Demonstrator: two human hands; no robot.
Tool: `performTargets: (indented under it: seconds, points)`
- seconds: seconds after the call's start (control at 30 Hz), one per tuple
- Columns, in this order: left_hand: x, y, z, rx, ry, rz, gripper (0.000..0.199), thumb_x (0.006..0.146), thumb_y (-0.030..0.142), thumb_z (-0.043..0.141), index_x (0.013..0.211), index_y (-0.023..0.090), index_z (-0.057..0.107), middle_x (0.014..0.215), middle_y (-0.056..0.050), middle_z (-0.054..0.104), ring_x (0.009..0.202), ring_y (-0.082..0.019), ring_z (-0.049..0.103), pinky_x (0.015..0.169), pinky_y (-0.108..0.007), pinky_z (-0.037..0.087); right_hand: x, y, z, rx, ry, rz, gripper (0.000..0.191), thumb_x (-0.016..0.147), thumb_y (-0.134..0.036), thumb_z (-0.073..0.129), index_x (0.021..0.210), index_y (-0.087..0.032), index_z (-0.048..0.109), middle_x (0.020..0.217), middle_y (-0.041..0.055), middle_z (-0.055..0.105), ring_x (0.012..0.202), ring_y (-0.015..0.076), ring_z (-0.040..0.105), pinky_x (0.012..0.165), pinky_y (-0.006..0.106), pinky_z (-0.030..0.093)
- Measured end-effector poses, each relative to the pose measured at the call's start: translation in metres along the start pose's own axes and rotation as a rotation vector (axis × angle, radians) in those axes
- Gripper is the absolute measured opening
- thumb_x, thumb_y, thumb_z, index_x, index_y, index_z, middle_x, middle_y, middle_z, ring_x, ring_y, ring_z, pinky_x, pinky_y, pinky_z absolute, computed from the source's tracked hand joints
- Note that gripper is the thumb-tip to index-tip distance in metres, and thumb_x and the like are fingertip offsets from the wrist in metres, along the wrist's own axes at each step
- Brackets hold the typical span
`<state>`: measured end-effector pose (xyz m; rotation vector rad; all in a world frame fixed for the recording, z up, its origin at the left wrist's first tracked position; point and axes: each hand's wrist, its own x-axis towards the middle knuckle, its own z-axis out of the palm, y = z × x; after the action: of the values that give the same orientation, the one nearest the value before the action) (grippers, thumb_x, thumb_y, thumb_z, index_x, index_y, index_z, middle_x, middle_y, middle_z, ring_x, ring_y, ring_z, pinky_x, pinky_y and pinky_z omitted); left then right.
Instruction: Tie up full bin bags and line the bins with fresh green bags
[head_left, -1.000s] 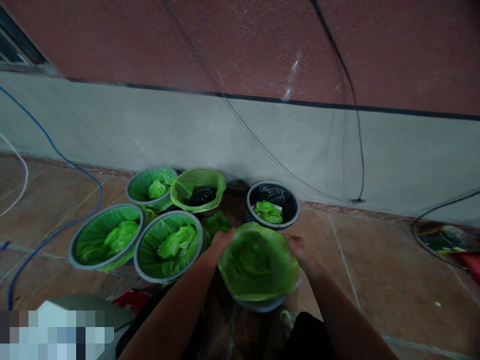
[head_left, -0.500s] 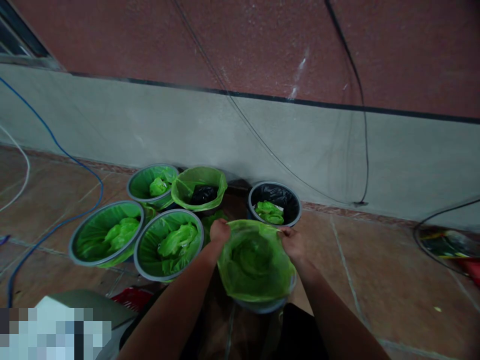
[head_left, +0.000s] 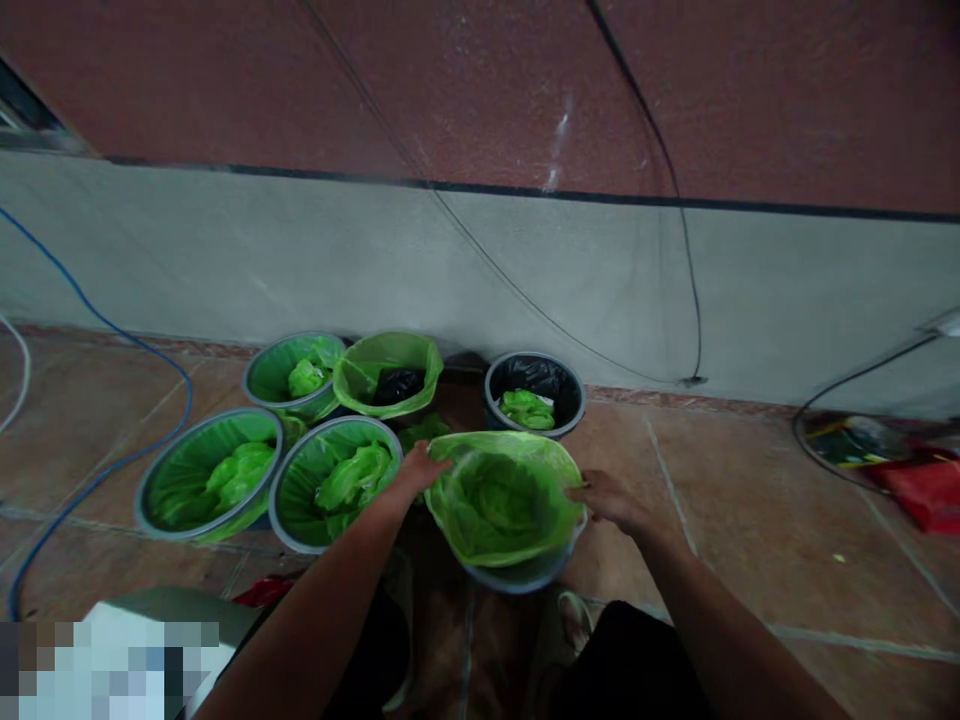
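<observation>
L hand (head_left: 425, 467) grips the L edge of the green liner (head_left: 504, 500), R hand (head_left: 606, 496) pinches its R edge; liner sits over a bin (head_left: 521, 576), lower ctr of frame. Four green-lined bins (head_left: 335, 486) stand ctr-left, w/ a black-lined bin (head_left: 534, 394) near ctr, by the wall (head_left: 375, 260). Blue hose (head_left: 112, 465) at far L, red item (head_left: 926, 492) far R.

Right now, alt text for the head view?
Left hand and right hand hold opposite sides of a green liner over a bin. Four green-lined bins stand to the left, one black-lined bin ahead, by a red-and-grey wall on tiled floor.
</observation>
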<state>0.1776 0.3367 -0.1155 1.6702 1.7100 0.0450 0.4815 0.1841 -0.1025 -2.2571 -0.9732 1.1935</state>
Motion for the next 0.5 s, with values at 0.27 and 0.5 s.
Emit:
performTargets:
  seconds: [0.27,0.5]
  points:
    - [-0.007,0.003,-0.021,0.172,0.052,0.057,0.022,0.088,0.020,0.053,0.079,0.017,0.073,0.090,-0.010,0.075,0.092,-0.022,0.069,0.074,-0.025,0.046,-0.002,0.000,-0.026,-0.103,0.145,-0.041,0.009,0.067,-0.021,0.066,0.065,-0.013,0.067,0.056,0.0027,0.062,0.057,0.0152,0.059,0.047,0.021,0.038]
    - [-0.012,0.002,-0.029,0.192,0.010,0.105,0.020,0.085,0.021,0.057,0.075,0.020,0.074,0.082,-0.005,0.075,0.083,-0.019,0.068,0.068,-0.022,0.043,-0.035,-0.011,-0.011,0.008,-0.117,0.128,0.043,0.055,-0.020,0.077,0.097,-0.016,0.068,0.068,0.0054,0.071,0.050,0.0204,0.063,0.043,0.026,0.046]
